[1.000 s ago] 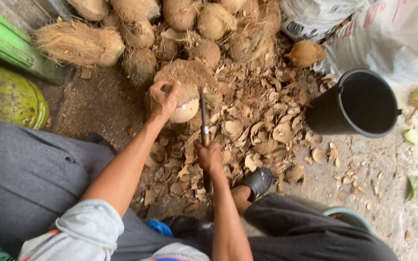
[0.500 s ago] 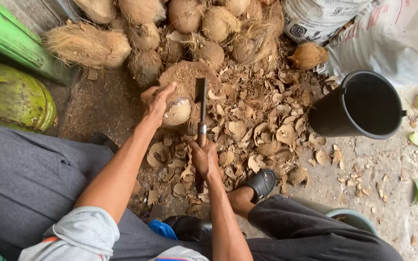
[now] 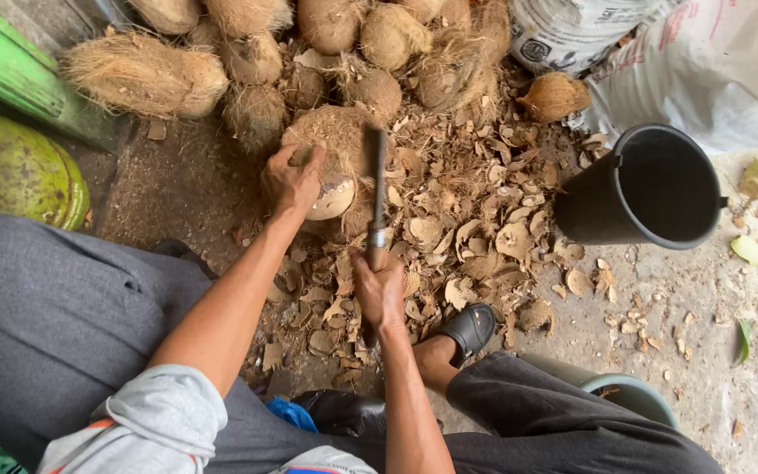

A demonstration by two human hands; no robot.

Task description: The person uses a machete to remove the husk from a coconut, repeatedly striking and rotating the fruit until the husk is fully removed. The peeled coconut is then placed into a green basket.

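My left hand (image 3: pixel 291 182) grips a partly peeled coconut (image 3: pixel 330 198), pale at its cut face, resting on a round wooden chopping block (image 3: pixel 335 133). My right hand (image 3: pixel 378 287) is closed around the handle of a long cleaver (image 3: pixel 376 189), whose dark blade points away from me, right beside the coconut. Both forearms reach forward between my knees in grey trousers.
A heap of husked brown coconuts (image 3: pixel 326 35) lies beyond the block, and another fibrous one (image 3: pixel 146 75) at the left. Shell chips (image 3: pixel 475 237) litter the ground. A black bucket (image 3: pixel 651 186) stands right, white sacks (image 3: pixel 704 61) behind it. My sandalled foot (image 3: pixel 467 329) is below.
The cleaver has lifted and shifted slightly right beside the coconut. My left hand has turned the coconut on the block, keeping hold of it.
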